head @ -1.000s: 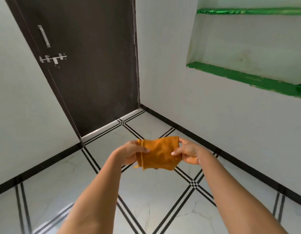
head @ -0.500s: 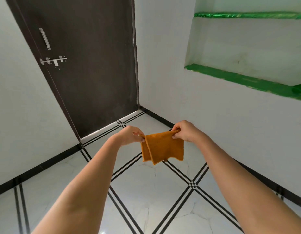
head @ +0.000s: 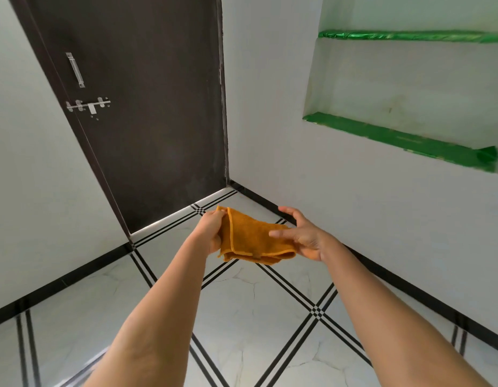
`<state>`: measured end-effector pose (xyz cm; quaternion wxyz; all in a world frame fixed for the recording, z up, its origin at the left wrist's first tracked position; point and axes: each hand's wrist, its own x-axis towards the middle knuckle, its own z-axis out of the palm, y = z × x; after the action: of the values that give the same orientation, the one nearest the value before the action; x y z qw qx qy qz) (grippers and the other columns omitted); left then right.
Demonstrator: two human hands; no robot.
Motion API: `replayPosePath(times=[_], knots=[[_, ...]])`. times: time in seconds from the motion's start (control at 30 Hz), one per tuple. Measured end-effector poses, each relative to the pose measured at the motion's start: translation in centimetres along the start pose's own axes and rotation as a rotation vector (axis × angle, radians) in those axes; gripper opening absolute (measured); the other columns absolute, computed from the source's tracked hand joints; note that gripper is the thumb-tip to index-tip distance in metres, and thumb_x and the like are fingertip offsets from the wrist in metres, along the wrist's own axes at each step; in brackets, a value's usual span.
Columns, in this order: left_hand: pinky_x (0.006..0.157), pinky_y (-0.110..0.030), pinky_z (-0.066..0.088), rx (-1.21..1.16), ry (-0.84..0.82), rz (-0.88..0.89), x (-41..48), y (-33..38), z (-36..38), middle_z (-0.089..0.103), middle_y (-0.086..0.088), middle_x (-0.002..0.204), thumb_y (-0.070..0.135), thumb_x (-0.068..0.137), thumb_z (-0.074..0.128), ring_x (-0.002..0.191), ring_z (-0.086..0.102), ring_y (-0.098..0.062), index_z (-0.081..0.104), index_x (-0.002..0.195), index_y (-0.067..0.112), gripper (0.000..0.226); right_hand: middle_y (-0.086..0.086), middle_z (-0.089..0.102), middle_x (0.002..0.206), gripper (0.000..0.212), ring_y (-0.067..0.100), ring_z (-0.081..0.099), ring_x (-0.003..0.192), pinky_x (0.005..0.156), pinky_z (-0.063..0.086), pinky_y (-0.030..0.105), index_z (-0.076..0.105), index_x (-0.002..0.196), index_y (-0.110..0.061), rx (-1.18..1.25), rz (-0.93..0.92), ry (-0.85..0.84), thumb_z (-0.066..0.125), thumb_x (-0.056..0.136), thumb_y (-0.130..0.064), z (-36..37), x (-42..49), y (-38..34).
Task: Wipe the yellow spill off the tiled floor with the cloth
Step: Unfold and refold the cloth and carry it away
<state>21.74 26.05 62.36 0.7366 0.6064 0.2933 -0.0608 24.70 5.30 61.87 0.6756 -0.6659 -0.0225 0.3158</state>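
An orange cloth (head: 250, 238), folded over, is held in the air in front of me between both hands. My left hand (head: 211, 229) pinches its left edge near the top corner. My right hand (head: 301, 236) supports the cloth's right side from beneath, thumb lying across the top, fingers spread. Below lies the white marble-look tiled floor (head: 256, 311) with black striped lines. No yellow spill shows anywhere on the visible floor.
A dark brown door (head: 136, 107) with a metal handle and latch stands shut at the corner ahead. White walls with black skirting close in left and right. A recessed wall niche with green shelves (head: 404, 138) sits in the right wall.
The cloth went from hanging down from both hands' pinch to lying folded flatter. My right hand turned palm-up under its right side. The view tilted slightly lower.
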Motion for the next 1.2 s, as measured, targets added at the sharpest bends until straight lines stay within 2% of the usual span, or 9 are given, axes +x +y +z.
replayPosePath(times=[0.1, 0.2, 0.3, 0.4, 0.53, 0.7, 0.83, 1.03, 1.2], knots=[[0.085, -0.051, 0.051, 0.117, -0.112, -0.059, 0.8, -0.7, -1.3, 0.049, -0.016, 0.126, 0.053, 0.082, 0.057, 0.107, 0.056, -0.037, 0.035, 0.133, 0.017, 0.066, 0.018, 0.053, 0.123, 0.060, 0.032, 0.056, 0.108, 0.087, 0.054, 0.041, 0.049, 0.127, -0.018, -0.273, 0.023, 0.002, 0.070, 0.076, 0.006, -0.1, 0.1, 0.1], [0.090, -0.048, 0.048, 0.286, -0.261, 0.017, 1.2, -1.0, -1.7, 0.039, -0.012, 0.134, 0.029, 0.075, 0.073, 0.116, 0.048, -0.035, 0.026, 0.139, 0.024, 0.079, 0.013, 0.062, 0.113, 0.037, 0.028, 0.059, 0.106, 0.093, 0.051, 0.042, 0.060, 0.114, -0.008, -0.572, -0.028, 0.142, 0.071, 0.079, -0.004, 0.0, 0.5, -0.2], [0.096, -0.046, 0.047, 0.509, -0.396, 0.055, 0.9, -0.7, -1.2, 0.039, -0.009, 0.130, 0.016, 0.073, 0.076, 0.117, 0.047, -0.032, 0.034, 0.134, 0.027, 0.075, 0.009, 0.061, 0.107, 0.029, 0.022, 0.058, 0.100, 0.089, 0.049, 0.033, 0.064, 0.105, -0.007, -0.795, -0.076, 0.224, 0.073, 0.080, -0.019, 0.4, -0.1, -0.6], [0.095, -0.043, 0.048, 0.710, -0.458, 0.066, 1.1, -0.8, -0.7, 0.044, -0.007, 0.127, 0.021, 0.077, 0.073, 0.114, 0.049, -0.029, 0.046, 0.125, 0.023, 0.055, 0.001, 0.051, 0.117, 0.023, 0.019, 0.051, 0.106, 0.082, 0.046, 0.028, 0.065, 0.094, -0.013, -0.866, -0.106, 0.266, 0.074, 0.078, -0.026, 0.4, -1.4, -0.8], [0.081, -0.034, 0.049, 0.799, -0.429, 0.106, 1.4, -2.5, 1.0, 0.055, -0.007, 0.119, 0.040, 0.079, 0.070, 0.107, 0.054, -0.025, 0.057, 0.107, 0.026, 0.034, 0.005, 0.061, 0.098, 0.019, 0.021, 0.058, 0.092, 0.075, 0.049, 0.032, 0.059, 0.091, -0.020, -0.699, -0.040, 0.360, 0.071, 0.079, -0.027, -0.8, -4.5, 0.4], [0.084, -0.035, 0.043, 0.715, -0.447, 0.237, -0.9, -7.0, 6.7, 0.056, -0.004, 0.115, 0.041, 0.088, 0.059, 0.104, 0.056, -0.022, 0.051, 0.127, 0.018, 0.047, 0.008, 0.064, 0.098, 0.032, 0.025, 0.062, 0.092, 0.073, 0.053, 0.033, 0.062, 0.109, -0.015, -0.414, 0.075, 0.625, 0.073, 0.079, -0.019, -3.2, -11.0, 4.4], [0.080, -0.033, 0.045, 0.702, -0.592, 0.219, -6.2, -12.1, 12.8, 0.056, -0.006, 0.115, 0.039, 0.091, 0.055, 0.103, 0.055, -0.024, 0.050, 0.129, 0.013, 0.046, 0.011, 0.063, 0.092, 0.029, 0.028, 0.063, 0.089, 0.064, 0.055, 0.035, 0.063, 0.108, -0.008, -0.177, 0.113, 0.826, 0.071, 0.080, -0.011, -5.2, -18.3, 8.7], [0.080, -0.032, 0.043, 0.813, -0.881, 0.211, -17.8, -20.9, 22.0, 0.051, -0.005, 0.124, 0.040, 0.092, 0.052, 0.113, 0.051, -0.025, 0.049, 0.128, 0.017, 0.043, 0.014, 0.066, 0.100, 0.026, 0.031, 0.063, 0.094, 0.081, 0.055, 0.045, 0.066, 0.103, -0.010, 0.115, 0.159, 1.159, 0.072, 0.078, -0.008, -8.0, -32.7, 16.7], [0.075, -0.031, 0.043, 0.876, -1.083, 0.143, -30.2, -30.1, 28.3, 0.055, -0.003, 0.102, 0.034, 0.092, 0.054, 0.090, 0.054, -0.020, 0.054, 0.115, 0.018, 0.028, 0.014, 0.062, 0.074, 0.011, 0.021, 0.060, 0.060, 0.052, 0.052, 0.031, 0.063, 0.075, -0.003, 0.372, 0.108, 1.438, 0.062, 0.080, 0.007, -7.8, -48.4, 23.7]])
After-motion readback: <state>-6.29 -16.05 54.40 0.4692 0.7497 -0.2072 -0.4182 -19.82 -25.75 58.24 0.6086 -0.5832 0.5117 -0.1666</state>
